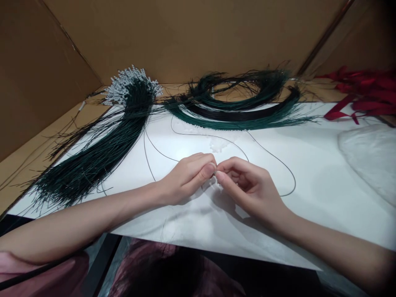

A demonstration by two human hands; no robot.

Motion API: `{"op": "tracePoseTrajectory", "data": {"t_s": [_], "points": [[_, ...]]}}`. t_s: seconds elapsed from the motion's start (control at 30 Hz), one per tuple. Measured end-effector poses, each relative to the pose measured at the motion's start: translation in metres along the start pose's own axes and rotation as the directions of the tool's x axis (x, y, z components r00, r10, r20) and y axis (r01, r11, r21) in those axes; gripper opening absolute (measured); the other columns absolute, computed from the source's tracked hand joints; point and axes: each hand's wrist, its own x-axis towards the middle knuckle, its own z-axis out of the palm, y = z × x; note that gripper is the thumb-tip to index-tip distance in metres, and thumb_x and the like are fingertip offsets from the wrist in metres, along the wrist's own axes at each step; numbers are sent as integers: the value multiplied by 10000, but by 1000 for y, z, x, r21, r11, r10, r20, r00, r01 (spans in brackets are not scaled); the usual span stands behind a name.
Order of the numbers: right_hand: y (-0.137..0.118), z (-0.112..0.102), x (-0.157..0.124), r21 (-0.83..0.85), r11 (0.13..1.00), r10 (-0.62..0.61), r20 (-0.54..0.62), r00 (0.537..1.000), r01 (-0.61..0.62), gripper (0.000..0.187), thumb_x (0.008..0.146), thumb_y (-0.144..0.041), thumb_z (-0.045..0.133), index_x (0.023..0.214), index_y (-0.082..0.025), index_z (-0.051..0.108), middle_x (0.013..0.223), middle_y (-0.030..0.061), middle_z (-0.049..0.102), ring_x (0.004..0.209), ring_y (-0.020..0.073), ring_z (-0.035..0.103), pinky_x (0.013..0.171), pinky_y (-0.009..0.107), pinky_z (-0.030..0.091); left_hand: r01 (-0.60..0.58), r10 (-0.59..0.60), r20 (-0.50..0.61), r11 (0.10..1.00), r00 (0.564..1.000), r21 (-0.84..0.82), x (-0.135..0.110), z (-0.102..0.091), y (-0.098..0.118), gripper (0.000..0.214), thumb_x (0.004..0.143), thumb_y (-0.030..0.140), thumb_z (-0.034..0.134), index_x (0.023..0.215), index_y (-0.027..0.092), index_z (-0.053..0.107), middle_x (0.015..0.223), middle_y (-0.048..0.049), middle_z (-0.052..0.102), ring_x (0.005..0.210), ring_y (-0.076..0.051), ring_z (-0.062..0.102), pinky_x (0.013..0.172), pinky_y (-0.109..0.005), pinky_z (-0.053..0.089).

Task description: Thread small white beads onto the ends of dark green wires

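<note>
My left hand (pixel 188 176) and my right hand (pixel 247 187) meet fingertip to fingertip over the white sheet (pixel 309 165). Both are closed in a pinch on a thin dark wire (pixel 280 161) that loops out to the right and back behind them. Something tiny and pale sits at the pinch; I cannot make it out. A small heap of clear beads (pixel 218 144) lies just beyond my fingers.
A bundle of dark green wires with white tips (pixel 123 111) fans out at the left. A coil of green wires (pixel 241 103) lies at the back. Red ribbons (pixel 359 93) sit at the far right, white fluffy material (pixel 371 156) beside them. Cardboard walls (pixel 185 37) surround the table.
</note>
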Motion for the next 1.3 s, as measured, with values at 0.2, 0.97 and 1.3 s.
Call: {"op": "tracePoseTrajectory", "data": {"t_s": [0.2, 0.97, 1.3], "points": [[1, 2, 0, -18, 999, 29, -30, 999, -29, 98, 934, -212, 629, 866, -143, 644, 763, 5, 637, 570, 63, 493, 458, 208, 351, -22, 24, -12, 988, 1000, 150, 0, 4, 0, 403, 1082, 363, 273, 781, 180, 469, 728, -3, 512, 697, -131, 484, 691, -281, 400], [8, 0, 0, 11, 1000, -2, -4, 1000, 2, 187, 898, -160, 684, 968, -210, 518, 729, -38, 648, 582, 80, 596, 536, 201, 479, -23, 24, -2, 995, 1000, 95, -1, 3, 1, 405, 1080, 313, 300, 724, 177, 436, 642, 33, 460, 573, -83, 447, 584, -224, 377], [9, 0, -1, -6, 1000, 14, 5, 1000, -14, 253, 885, -160, 705, 1014, -226, 498, 731, -47, 668, 582, 83, 598, 539, 194, 478, -62, 65, -14, 986, 998, 155, -1, 3, -1, 400, 1073, 284, 325, 709, 174, 449, 631, 27, 494, 572, -83, 463, 578, -222, 384]]}}
